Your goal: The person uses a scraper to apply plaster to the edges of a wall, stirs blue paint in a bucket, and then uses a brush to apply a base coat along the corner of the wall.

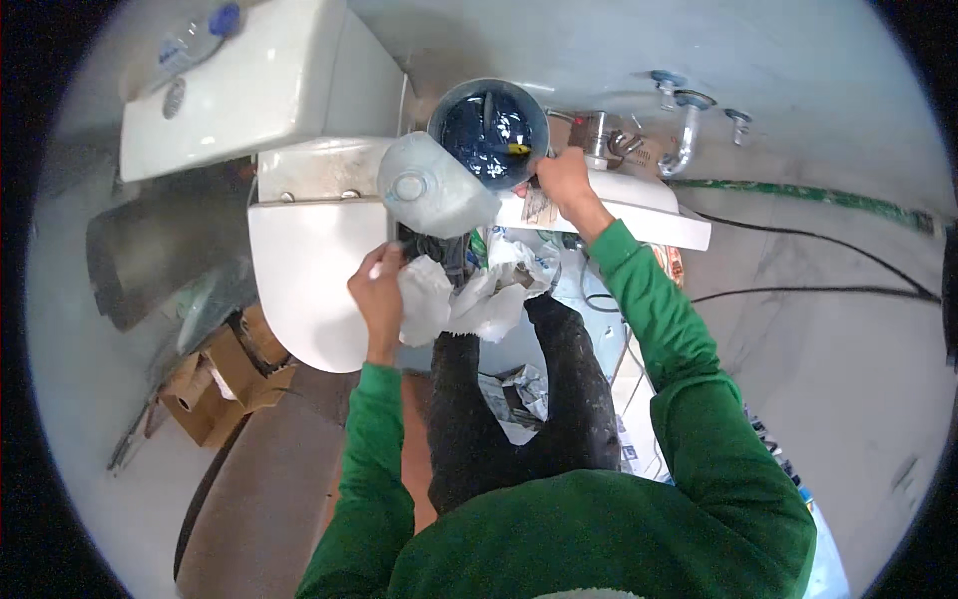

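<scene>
My right hand [567, 185] is closed at the right rim of a round bucket [539, 118], which has a shiny dark inside. A small yellow thing [517, 149] shows within it. Against the bucket's lower left side leans a cloudy plastic jug [439, 190]. My left hand [377, 295] has its fingers curled together beside the white toilet lid [309, 275]; what they pinch, if anything, is too small to make out. Just right of that hand lie crumpled white sheets [489, 304] and a dark bundle [444, 252].
A toilet tank [239, 85] with a plastic bottle [195, 40] on top stands at the far left. Cardboard boxes [225, 384] lie below it. On the right, a pale slab [654, 225] sticks out beneath wall pipes [687, 140]. A green hose [798, 195] and black cables [798, 290] cross there.
</scene>
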The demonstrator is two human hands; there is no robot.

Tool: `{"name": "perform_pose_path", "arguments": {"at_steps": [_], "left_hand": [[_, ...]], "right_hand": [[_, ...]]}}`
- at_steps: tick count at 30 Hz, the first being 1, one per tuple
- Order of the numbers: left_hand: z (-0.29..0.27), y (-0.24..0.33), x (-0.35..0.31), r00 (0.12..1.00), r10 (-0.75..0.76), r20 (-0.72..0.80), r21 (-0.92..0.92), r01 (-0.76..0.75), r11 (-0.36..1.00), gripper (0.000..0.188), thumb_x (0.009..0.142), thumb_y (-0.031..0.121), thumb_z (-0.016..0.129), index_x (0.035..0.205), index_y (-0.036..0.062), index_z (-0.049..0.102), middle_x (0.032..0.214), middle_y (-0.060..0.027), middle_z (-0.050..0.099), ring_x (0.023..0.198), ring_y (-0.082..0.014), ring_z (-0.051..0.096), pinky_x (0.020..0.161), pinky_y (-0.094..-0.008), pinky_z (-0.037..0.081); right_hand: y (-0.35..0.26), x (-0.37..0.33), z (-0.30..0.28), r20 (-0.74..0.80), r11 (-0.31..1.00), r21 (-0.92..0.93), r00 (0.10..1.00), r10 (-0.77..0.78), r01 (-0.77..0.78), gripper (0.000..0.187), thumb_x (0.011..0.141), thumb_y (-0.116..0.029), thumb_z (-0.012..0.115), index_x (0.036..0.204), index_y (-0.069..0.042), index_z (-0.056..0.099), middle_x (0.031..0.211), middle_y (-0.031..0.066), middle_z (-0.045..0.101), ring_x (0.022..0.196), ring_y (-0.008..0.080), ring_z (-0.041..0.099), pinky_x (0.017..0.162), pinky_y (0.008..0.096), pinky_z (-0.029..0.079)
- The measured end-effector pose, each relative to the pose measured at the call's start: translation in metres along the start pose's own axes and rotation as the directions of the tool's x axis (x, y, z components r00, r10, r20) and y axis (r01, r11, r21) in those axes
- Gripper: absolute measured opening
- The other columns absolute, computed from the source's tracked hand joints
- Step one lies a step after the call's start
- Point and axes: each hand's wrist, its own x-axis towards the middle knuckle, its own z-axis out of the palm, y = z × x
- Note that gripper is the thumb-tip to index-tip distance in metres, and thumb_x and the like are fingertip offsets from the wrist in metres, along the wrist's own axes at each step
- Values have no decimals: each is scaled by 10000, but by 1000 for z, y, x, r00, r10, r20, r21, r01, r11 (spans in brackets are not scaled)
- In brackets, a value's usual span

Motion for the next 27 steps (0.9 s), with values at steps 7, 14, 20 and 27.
{"name": "perform_pose_path", "arguments": {"at_steps": [7,14,20,27], "left_hand": [[-43,178,-84,931,18,365,-119,28,992,319,881,248,690,910,-69,698,779,-78,673,714,-136,596,682,-274,464],[-19,285,-227,727,79,682,27,-133,991,244,796,86,713,981,-71,692,916,-121,715,808,-177,674,760,-304,521],[5,291,-343,498,45,866,-15,-64,998,256,782,53,712,1006,-67,680,922,-123,713,808,-177,677,766,-304,529],[46,268,-450,380,-67,922,143,-177,974,293,766,42,708,1033,-70,667,925,-135,710,798,-200,688,757,-318,546]], "right_hand": [[-58,-195,-57,-148,979,202,989,11,19,263,767,-124,643,817,133,656,748,255,686,678,311,709,669,373,554],[-74,-405,-131,-184,724,689,971,154,16,210,870,-12,536,1002,141,589,826,222,677,598,255,679,531,339,587],[3,-528,-191,-175,565,825,959,224,18,224,927,-112,540,990,102,565,796,177,658,591,239,666,495,329,563],[141,-639,-302,113,438,874,965,235,-209,320,947,-296,523,1165,-65,570,789,112,602,577,204,603,497,326,520]]}}
